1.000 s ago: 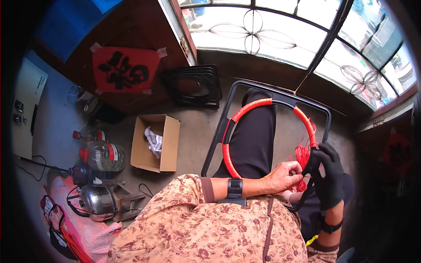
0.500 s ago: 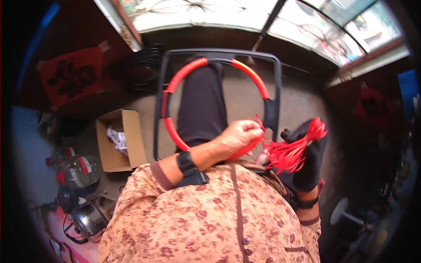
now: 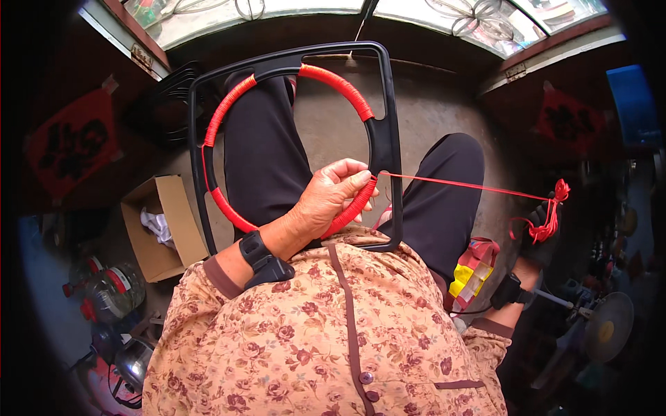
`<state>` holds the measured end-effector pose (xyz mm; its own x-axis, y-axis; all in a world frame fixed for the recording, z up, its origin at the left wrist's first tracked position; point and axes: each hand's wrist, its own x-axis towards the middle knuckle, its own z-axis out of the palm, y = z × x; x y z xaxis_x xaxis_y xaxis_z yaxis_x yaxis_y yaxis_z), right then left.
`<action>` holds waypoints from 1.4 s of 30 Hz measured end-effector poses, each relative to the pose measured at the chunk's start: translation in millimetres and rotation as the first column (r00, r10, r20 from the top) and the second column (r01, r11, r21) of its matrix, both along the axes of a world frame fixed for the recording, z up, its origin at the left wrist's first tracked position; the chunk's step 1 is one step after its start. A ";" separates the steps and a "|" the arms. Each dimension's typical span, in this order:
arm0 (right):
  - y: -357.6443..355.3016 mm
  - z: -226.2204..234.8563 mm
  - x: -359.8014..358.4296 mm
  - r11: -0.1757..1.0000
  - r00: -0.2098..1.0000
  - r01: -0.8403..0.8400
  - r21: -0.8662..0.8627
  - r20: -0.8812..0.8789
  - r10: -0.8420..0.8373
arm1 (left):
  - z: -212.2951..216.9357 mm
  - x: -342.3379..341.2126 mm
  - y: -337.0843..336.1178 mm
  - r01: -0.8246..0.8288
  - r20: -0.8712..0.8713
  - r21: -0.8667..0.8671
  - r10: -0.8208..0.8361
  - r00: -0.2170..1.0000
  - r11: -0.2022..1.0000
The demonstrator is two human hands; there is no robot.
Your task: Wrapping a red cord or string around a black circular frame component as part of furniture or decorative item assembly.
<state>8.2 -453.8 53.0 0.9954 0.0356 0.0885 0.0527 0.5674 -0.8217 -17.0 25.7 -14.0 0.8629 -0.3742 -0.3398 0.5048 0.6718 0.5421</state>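
A black plastic frame [image 3: 393, 104] with a round inner ring rests across my lap. Red cord [image 3: 338, 86] is wound tightly round several stretches of that ring, with bare black parts between them. At the ring's lower right, the thumb and fingers of my left hand [image 3: 331, 194] pinch the wound part where the strand leaves it. From there a single taut strand runs right to my right hand [image 3: 538, 213], which wears a black glove and is closed on a bundle of red cord [image 3: 551, 220]. Its fingers are partly hidden by the loops and the dark background.
An open cardboard box [image 3: 182, 232] with crumpled white material stands on the floor at left. Near it are a clear plastic bottle [image 3: 118, 291] and a metal kettle [image 3: 135, 362]. A red and yellow packet [image 3: 474, 272] lies beside my right thigh, and a round pale fan-like object [image 3: 608, 327] stands farther right.
My right hand has moved far out to the right with the cord bundle, drawing the strand taut. The frame and my left hand have shifted left in view.
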 end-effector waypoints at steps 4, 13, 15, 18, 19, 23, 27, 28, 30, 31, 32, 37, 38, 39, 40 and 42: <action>-27.9 -26.7 35.5 0.999 0.998 0.006 -0.042 0.067 -0.003 | 5.1 2.7 -3.0 0.003 -0.028 -0.003 -0.003 1.000 1.000; 249.8 26.6 70.8 0.343 0.896 0.396 -0.852 0.440 0.061 | 10.0 -4.4 -3.2 -0.092 0.128 0.300 0.056 0.990 0.950; 299.6 33.3 60.7 0.212 0.852 0.369 -0.905 0.421 0.311 | 8.8 -5.0 -9.5 -0.115 0.185 0.421 0.039 0.982 0.900; 339.4 32.4 66.2 -0.069 0.465 0.745 -0.664 0.442 0.767 | -6.3 -5.5 -20.7 -0.247 0.372 0.653 -0.018 0.928 0.716; 346.3 28.0 66.1 -0.016 0.357 0.789 -0.614 0.438 0.825 | -12.4 -6.7 -25.1 -0.287 0.386 0.730 -0.028 0.922 0.621; 349.5 8.5 66.2 -0.064 0.290 0.719 -0.692 0.216 0.932 | -4.4 -8.5 -34.7 -0.377 0.462 0.502 0.128 0.878 0.778; 330.8 19.3 60.1 -0.060 0.453 0.612 -0.788 0.287 0.844 | 7.1 -9.0 -28.5 -0.223 0.370 0.579 -0.009 0.929 0.784; 324.7 25.2 56.9 0.022 0.555 0.493 -0.870 0.334 0.761 | 7.4 -7.8 -21.8 -0.174 0.317 0.500 0.008 0.948 0.849; 303.4 37.1 47.0 0.160 0.659 0.346 -0.924 0.361 0.660 | -0.5 -4.3 -13.9 -0.068 0.259 0.473 -0.064 0.964 0.879; 294.7 43.0 39.1 0.168 0.690 0.255 -0.952 0.301 0.658 | 13.1 -4.8 -6.5 0.020 0.163 0.372 -0.086 0.983 0.928; 288.0 45.1 29.3 0.135 0.685 0.245 -0.960 0.270 0.677 | 10.7 -3.7 -3.4 0.048 0.173 0.321 -0.109 0.979 0.946; 281.2 15.8 -1.4 0.060 0.709 0.273 -0.960 0.243 0.662 | 8.8 2.1 -9.2 0.098 0.161 0.079 -0.110 0.981 0.992; 280.3 7.3 -3.2 0.053 0.686 0.383 -0.922 0.322 0.652 | 10.0 3.3 -16.0 0.025 0.157 0.114 -0.042 0.987 0.993; 279.7 2.9 -4.5 0.046 0.653 0.487 -0.872 0.399 0.644 | 13.2 4.3 -17.4 0.034 0.160 0.116 -0.052 0.986 0.993; 278.9 2.0 -5.2 0.043 0.618 0.543 -0.839 0.433 0.656 | 18.4 5.4 -16.0 0.058 0.145 0.259 -0.099 0.984 0.964; 275.4 2.5 -9.3 0.225 0.675 0.417 -0.881 0.466 0.572 | 18.2 5.1 -17.4 0.075 0.083 0.337 -0.108 0.991 0.939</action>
